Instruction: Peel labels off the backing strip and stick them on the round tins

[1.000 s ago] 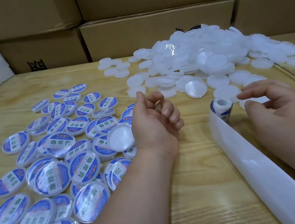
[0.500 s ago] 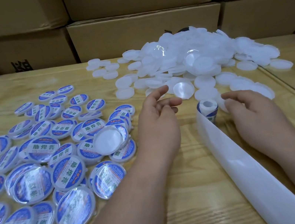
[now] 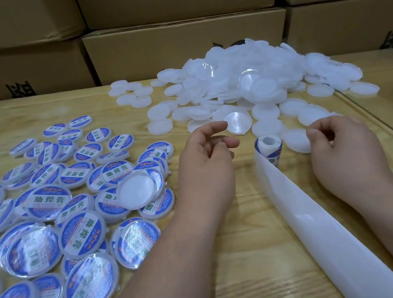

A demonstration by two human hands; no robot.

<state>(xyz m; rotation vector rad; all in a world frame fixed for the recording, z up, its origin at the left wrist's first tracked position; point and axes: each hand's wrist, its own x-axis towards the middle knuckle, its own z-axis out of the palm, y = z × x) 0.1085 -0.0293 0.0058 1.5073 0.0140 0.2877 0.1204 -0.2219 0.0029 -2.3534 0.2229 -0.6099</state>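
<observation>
- Backing strip [image 3: 315, 227]: I log a white, bare strip running from the lower right edge of view, where it is cut off, up to the roll; it lies on the tabletop [image 3: 247, 257] between my two forearms.
- Labelled tins [image 3: 54, 224]: blue-and-white round tins spread over the near left, many overlapping; the nearest are cut by the frame edge. One unlabelled tin [image 3: 139, 188] rests tilted on top of them, just beside my left wrist.
- Left hand [image 3: 206, 168]: held above the tabletop, palm turned inward, fingers [image 3: 212, 128] loosely curled and spread, holding nothing I can see.
- Right hand [image 3: 343, 147]: back toward the camera, fingers curled, thumb and forefinger close together. Whether they pinch a label I cannot tell; the gap is too small to read.
- Label roll [image 3: 268, 148]: small, upright, blue print showing, standing between the hands; its far side is hidden.
- Blank tins [image 3: 244, 83]: a white heap at the centre far side, with strays around it; some sit partly behind my right hand.
- Cardboard boxes [image 3: 185, 41]: stacked behind, their printed marks cut off.
</observation>
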